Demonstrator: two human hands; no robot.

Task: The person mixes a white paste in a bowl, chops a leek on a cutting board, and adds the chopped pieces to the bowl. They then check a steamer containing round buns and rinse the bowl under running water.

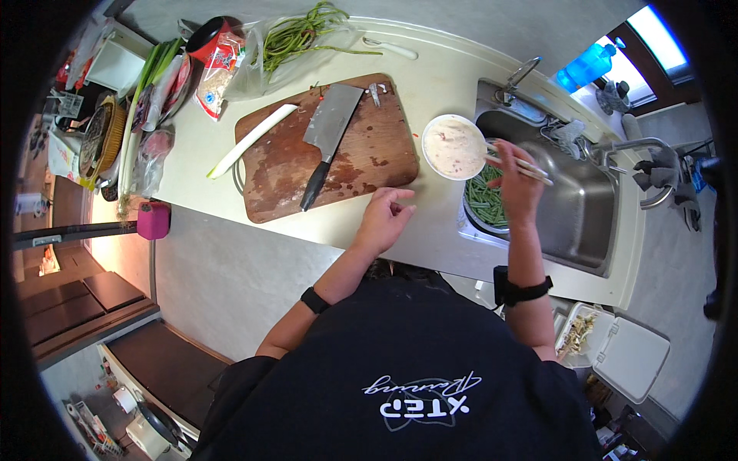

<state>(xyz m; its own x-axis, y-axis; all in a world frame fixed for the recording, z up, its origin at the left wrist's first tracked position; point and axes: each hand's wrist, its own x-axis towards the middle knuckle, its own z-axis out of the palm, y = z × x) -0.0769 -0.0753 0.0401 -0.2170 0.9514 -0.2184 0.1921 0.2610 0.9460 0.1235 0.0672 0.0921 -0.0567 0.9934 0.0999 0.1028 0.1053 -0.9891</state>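
Note:
My right hand grips a pair of wooden chopsticks. Their tips reach the right rim of a white bowl filled with a pale, creamy mixture with reddish bits. My left hand is empty at the near edge of a wooden cutting board, its thumb and fingers apart and slightly curled. Across the board lies a cleaver with a black handle. A length of white scallion or leek overhangs the board's left side. Cut green beans fill a container below the bowl, partly hidden by my right hand.
A steel sink with a faucet lies at right. Behind the board are long beans in a plastic bag, a white-handled peeler and a red-and-clear food packet. Long green scallions lie farther left.

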